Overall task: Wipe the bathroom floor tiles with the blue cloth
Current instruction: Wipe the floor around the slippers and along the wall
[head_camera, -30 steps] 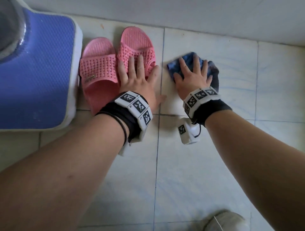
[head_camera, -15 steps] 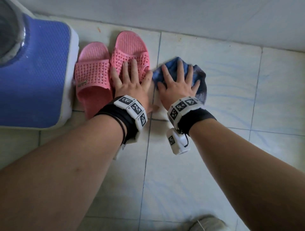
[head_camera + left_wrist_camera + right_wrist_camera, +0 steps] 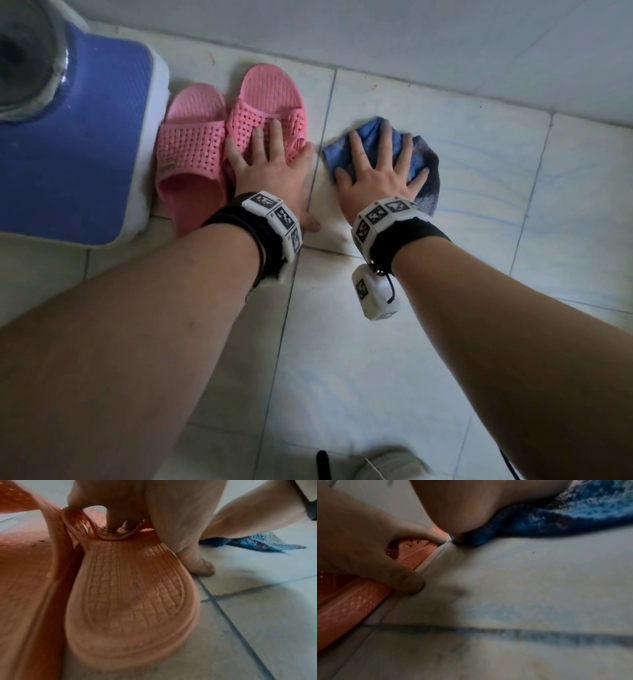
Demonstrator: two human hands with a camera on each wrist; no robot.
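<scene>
Your right hand (image 3: 378, 178) lies flat with fingers spread on the blue cloth (image 3: 419, 161), pressing it against the floor tiles (image 3: 479, 212); the cloth bunches out beyond your fingertips and past the little-finger side. Just beside your right thumb, across a grout line, your left hand (image 3: 270, 171) rests with straight, spread fingers on the strap of the nearer pink slipper (image 3: 270, 113), thumb down on the tile. The second pink slipper (image 3: 188, 147) sits touching the first, on the far side from your grip, against a blue-topped step stool (image 3: 78, 144).
</scene>
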